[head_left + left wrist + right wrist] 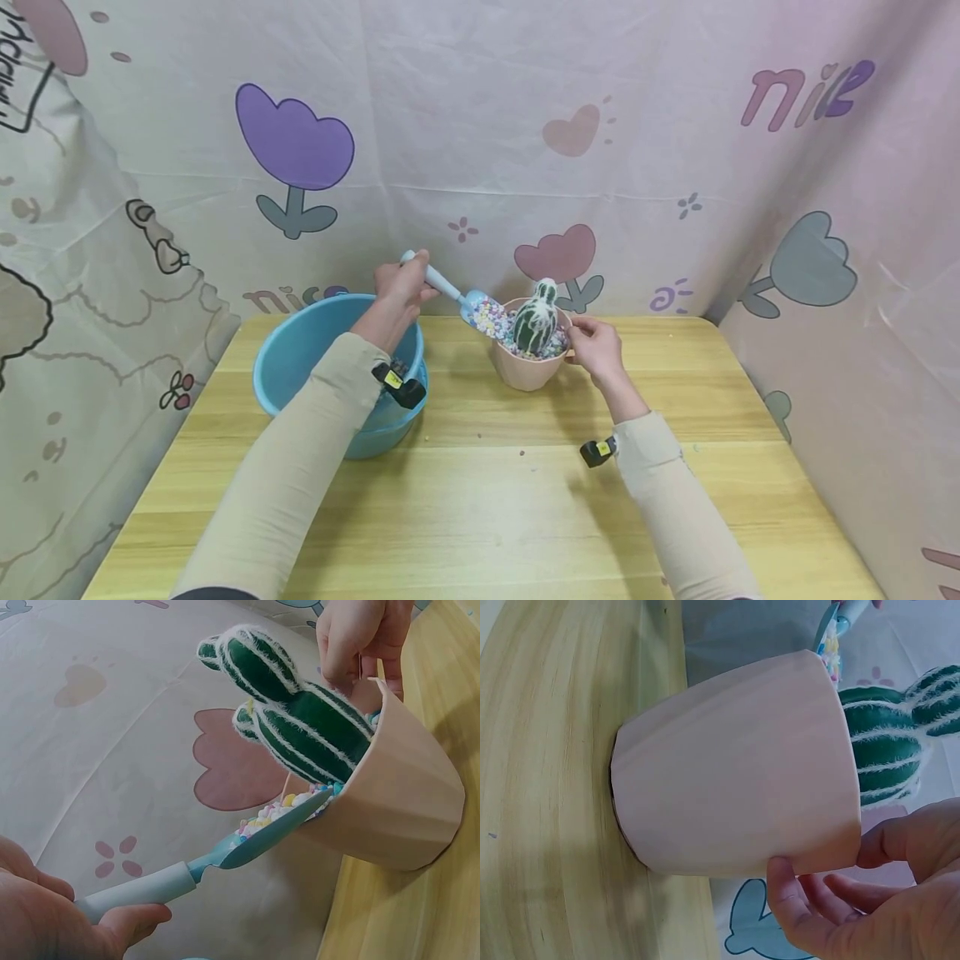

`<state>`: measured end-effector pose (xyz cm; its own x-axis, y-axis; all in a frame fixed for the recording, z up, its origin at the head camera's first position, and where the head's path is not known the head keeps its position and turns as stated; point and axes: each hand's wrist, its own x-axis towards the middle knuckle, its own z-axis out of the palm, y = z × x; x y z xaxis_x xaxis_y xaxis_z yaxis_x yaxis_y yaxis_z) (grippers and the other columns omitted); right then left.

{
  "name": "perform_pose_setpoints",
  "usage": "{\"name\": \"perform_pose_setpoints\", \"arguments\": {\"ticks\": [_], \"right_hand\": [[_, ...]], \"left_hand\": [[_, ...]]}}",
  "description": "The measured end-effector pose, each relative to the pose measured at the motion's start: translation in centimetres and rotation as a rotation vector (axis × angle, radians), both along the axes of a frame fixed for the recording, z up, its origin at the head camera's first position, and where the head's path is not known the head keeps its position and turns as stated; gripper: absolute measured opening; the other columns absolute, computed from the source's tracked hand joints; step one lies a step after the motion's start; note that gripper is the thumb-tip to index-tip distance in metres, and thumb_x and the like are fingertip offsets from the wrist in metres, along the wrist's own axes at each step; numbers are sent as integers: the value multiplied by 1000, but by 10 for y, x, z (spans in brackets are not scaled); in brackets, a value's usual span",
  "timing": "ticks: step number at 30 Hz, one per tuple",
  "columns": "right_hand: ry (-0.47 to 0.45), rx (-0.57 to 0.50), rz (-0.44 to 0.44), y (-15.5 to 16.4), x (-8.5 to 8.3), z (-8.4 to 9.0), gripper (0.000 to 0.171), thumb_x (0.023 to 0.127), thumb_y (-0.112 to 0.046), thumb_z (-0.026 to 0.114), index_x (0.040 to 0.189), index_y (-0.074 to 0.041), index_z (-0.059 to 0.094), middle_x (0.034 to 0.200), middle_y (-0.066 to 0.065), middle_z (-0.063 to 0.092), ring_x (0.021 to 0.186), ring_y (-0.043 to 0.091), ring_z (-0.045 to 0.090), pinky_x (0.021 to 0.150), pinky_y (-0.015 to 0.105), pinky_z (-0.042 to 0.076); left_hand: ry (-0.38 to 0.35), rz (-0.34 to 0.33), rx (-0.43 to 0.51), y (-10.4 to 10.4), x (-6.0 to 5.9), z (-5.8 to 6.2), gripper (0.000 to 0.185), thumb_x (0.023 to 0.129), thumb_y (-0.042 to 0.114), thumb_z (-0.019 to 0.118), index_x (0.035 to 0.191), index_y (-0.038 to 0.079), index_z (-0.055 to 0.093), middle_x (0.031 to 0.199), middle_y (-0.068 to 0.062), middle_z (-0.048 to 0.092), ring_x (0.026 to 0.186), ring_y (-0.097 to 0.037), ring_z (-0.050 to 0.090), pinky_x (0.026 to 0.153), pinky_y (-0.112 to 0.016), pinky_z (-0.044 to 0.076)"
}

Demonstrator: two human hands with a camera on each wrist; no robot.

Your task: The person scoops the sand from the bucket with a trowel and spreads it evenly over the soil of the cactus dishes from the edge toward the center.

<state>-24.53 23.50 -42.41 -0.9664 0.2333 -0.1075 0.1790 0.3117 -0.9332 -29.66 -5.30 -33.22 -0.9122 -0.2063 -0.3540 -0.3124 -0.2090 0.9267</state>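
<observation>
Toward the far edge of the tabletop [480,500], left of centre, a blue basin [300,367] stands under the left forearm. Beyond it, the left hand [401,287] grips the handle of a blue scoop [457,298], fingers curled round it; the blade, loaded with coloured pebbles [491,318], rests tilted on the rim of a pink pot [525,371]. Near the middle of the far edge, this pot holds an upright toy cactus [536,321]. The right hand [596,346] pinches the pot's right rim between thumb and fingers.
</observation>
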Motion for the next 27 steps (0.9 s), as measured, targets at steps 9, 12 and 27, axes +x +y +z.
{"name": "perform_pose_setpoints", "arguments": {"ticks": [9,12,27], "right_hand": [[-6,4,1,-1,2,0,41,106,-12,54,140,9,60,127,32,69,88,17,75,70,27,69],[-10,2,-3,-1,2,-1,42,105,-12,54,141,10,60,127,31,69,89,18,75,68,25,68],[-54,-122,-12,-3,4,1,48,104,-10,51,146,12,53,143,33,58,120,43,68,68,24,68]], "left_hand": [[13,-1,7,2,0,0,60,109,26,59,157,-4,39,162,-23,43,142,-33,57,110,-38,58],[12,-4,-4,4,0,1,58,108,27,60,155,-4,43,160,-23,46,141,-32,59,109,-38,59],[17,-25,-26,4,4,3,56,108,29,62,153,-2,48,157,-22,50,137,-31,62,107,-37,61]]}}
